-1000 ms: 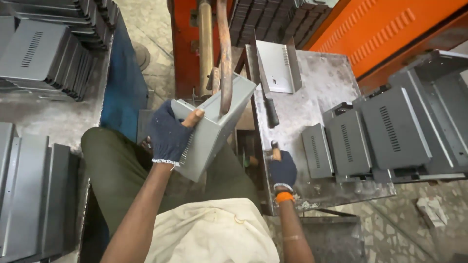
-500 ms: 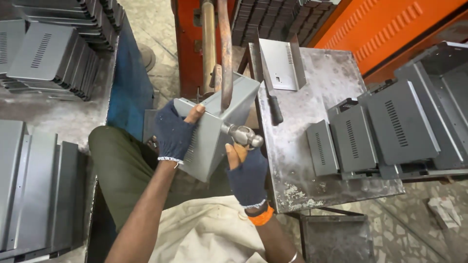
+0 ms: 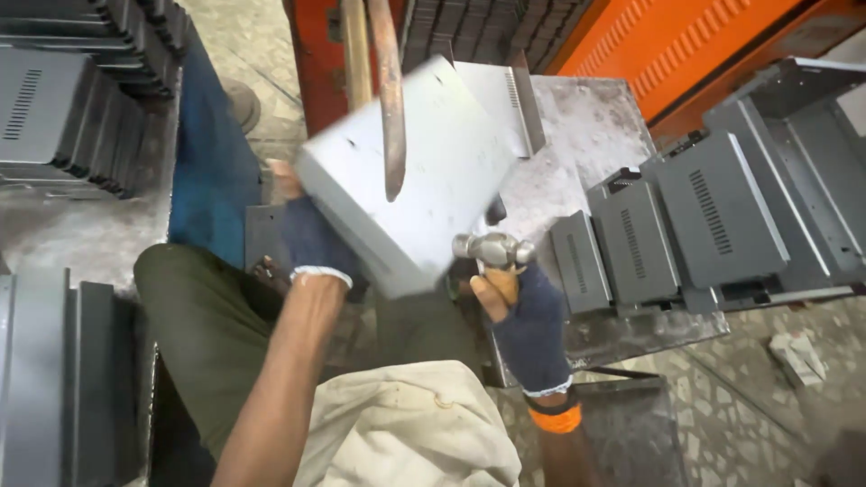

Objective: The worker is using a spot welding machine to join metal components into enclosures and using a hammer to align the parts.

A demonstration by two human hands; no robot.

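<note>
My left hand (image 3: 311, 243), in a dark blue fingerless glove, grips a grey sheet-metal casing (image 3: 410, 189) from underneath and holds it tilted under a rusty vertical metal arm (image 3: 388, 99). My right hand (image 3: 523, 316), also gloved, with an orange wristband, is closed around a hammer (image 3: 492, 252). The hammer's steel head sits at the casing's lower right edge. The casing looks blurred. My left fingers are mostly hidden behind it.
A worn metal workbench (image 3: 586, 135) on the right carries several grey vented casings (image 3: 713, 216) and a flat bent panel (image 3: 505, 95). More grey casings are stacked at upper left (image 3: 72, 99) and lower left (image 3: 54, 379). An orange machine body (image 3: 686, 54) stands behind.
My right hand picked up the hammer from the bench and brought it to the casing's edge. My left hand lifted and turned the casing so its broad face shows.
</note>
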